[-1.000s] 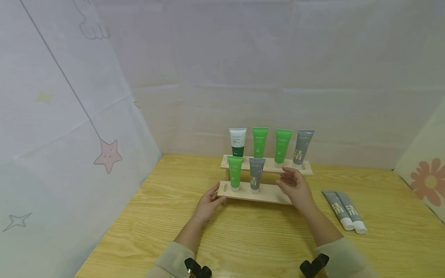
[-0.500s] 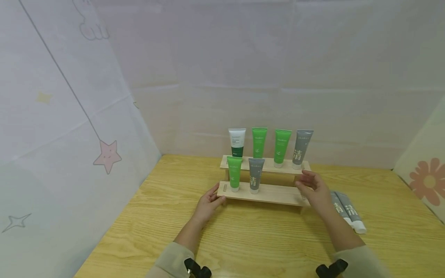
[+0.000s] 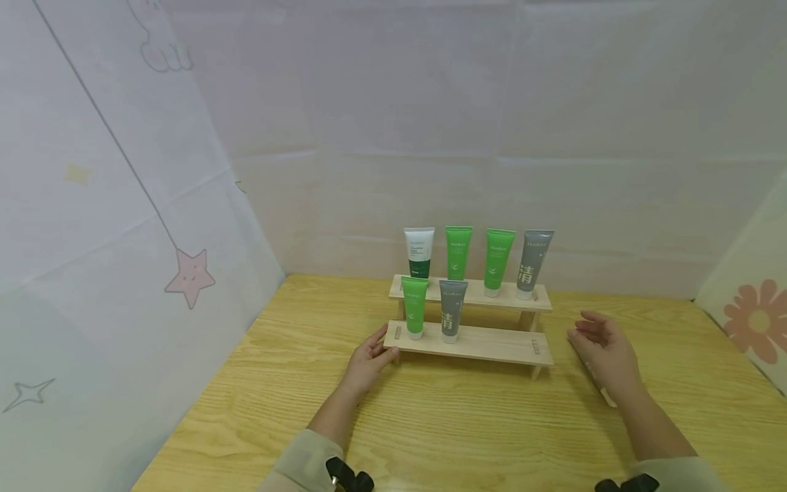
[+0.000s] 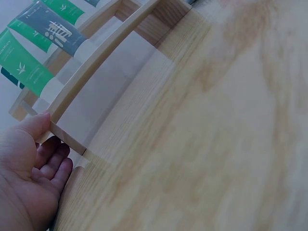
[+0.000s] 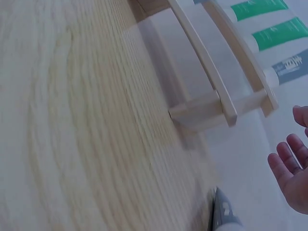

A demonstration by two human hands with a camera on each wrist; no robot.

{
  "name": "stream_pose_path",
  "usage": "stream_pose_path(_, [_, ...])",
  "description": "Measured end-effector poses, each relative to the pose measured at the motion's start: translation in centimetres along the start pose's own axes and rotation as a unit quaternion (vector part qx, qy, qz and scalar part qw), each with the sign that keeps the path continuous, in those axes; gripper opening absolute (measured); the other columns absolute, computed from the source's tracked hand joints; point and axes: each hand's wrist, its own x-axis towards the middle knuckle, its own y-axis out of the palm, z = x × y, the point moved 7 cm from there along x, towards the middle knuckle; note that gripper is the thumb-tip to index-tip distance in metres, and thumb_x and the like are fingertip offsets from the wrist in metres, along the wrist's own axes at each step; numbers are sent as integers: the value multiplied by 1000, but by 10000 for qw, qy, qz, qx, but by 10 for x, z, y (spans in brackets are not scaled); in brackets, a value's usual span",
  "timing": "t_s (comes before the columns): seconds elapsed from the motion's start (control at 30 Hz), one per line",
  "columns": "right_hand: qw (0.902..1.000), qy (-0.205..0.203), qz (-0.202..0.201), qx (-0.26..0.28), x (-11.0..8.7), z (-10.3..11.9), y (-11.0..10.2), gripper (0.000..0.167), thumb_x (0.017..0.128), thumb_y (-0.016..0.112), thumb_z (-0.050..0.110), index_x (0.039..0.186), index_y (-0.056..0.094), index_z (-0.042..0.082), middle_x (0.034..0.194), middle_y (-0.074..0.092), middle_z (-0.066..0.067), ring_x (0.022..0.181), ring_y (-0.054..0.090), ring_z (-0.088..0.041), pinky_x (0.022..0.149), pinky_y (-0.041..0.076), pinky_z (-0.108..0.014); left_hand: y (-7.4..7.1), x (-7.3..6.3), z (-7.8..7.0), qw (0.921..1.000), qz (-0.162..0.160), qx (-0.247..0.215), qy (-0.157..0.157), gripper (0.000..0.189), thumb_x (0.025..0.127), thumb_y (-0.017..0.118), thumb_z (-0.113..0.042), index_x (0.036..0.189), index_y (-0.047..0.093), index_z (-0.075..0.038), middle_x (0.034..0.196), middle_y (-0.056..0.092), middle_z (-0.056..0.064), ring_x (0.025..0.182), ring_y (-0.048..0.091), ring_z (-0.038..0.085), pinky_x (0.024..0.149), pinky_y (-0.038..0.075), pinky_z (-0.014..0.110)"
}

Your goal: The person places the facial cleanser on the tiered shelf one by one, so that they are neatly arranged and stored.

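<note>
A two-tier wooden display rack (image 3: pixel 498 345) stands on the table. At the left end of its lower shelf, my left hand (image 3: pixel 365 362) grips the board, thumb at the corner and fingers curled below. On that shelf stand a green squeeze tube (image 3: pixel 415 304) and a grey squeeze tube (image 3: pixel 452 307). My right hand (image 3: pixel 610 352) is in the air right of the rack, fingers loosely bent and holding nothing. Beneath it, a grey tube (image 5: pixel 224 209) lies on the table, mostly hidden by the hand in the head view.
The upper shelf carries a white and dark green tube (image 3: pixel 420 249), two green tubes (image 3: pixel 500 256) and a grey tube (image 3: pixel 536 260), all upright on their caps. A pale patterned cloth (image 3: pixel 369 137) hangs behind the wooden table (image 3: pixel 467 424).
My right hand has moved right, from the lower shelf past its right end to above the lying grey tubes, which it now covers. The left hand stays on the rack.
</note>
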Motion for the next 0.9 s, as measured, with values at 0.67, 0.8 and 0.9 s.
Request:
stream_pose_path(0.67, [9980, 445, -385, -211, -17, -52, -46, 54, 97, 61, 39, 139, 45, 9, 100, 47, 35, 87, 42, 24, 69, 43, -1, 0, 2, 0, 10000, -29, 14, 42, 66, 98, 61, -18, 155, 28, -9, 145, 48, 24, 130, 53, 33, 111, 40, 44])
stream_pose_path(0.8, [9968, 617, -236, -461, -18, -60, -48, 65, 99, 57, 41, 144, 37, -2, 121, 59, -3, 85, 37, 25, 67, 42, -2, 0, 1, 0, 10000, -9, -1, 39, 66, 98, 61, -19, 155, 27, -10, 145, 48, 23, 130, 53, 33, 111, 40, 45])
stream_pose_path(0.9, [9946, 779, -129, -670, -18, -68, -50, 71, 100, 54, 41, 145, 32, -8, 136, 46, -33, 83, 33, 26, 65, 40, -2, 0, 1, -1, 10000, 24, 0, 60, 67, 98, 61, -19, 155, 27, -10, 146, 48, 23, 131, 53, 33, 112, 39, 45])
